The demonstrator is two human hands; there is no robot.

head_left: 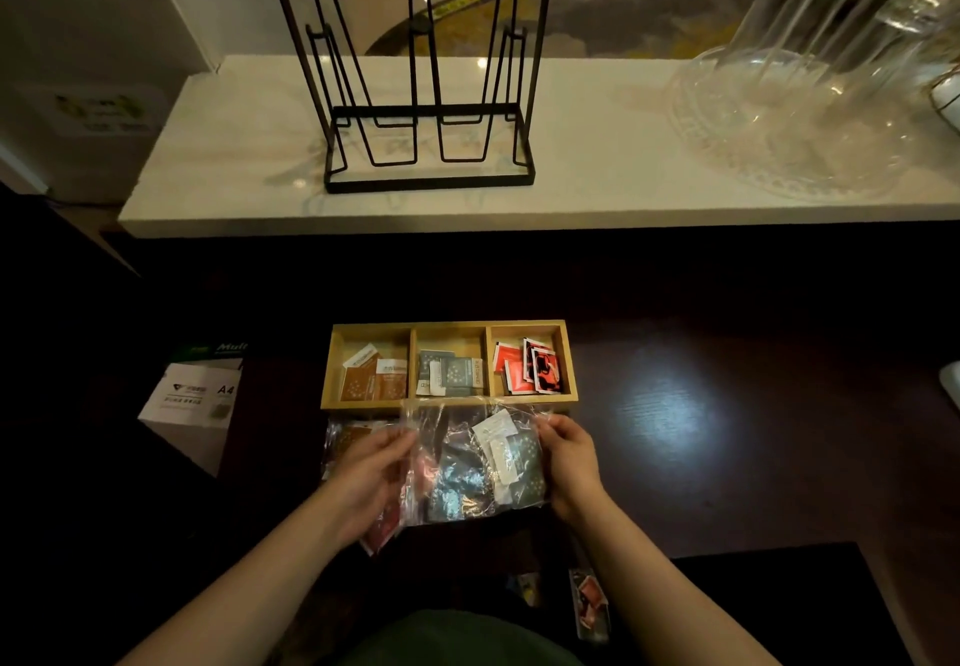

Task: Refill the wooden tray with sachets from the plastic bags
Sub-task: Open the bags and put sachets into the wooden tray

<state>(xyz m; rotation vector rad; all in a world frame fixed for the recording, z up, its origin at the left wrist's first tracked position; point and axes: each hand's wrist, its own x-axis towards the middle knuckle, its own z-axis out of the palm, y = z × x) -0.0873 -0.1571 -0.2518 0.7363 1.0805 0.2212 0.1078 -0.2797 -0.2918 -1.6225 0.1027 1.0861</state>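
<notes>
A wooden tray (448, 325) with three compartments sits on the dark table. Brown sachets (371, 377) lie in its left compartment, grey sachets (451, 373) in the middle one, red sachets (529, 366) in the right one. Just in front of the tray I hold a clear plastic bag (470, 462) of grey and white sachets. My left hand (371, 478) pinches its left edge and my right hand (569, 457) pinches its right edge. A second bag with brown sachets (345, 439) lies under my left hand. A bag with red sachets (382, 533) pokes out below it.
A black wire rack with a wooden bar (415, 78) stands on the white marble counter (571, 171) behind the table. Upturned glass vessels (795, 93) fill the counter's right end. A box of A4 paper (195, 400) stands left of the table. A small packet (589, 600) lies near my right forearm.
</notes>
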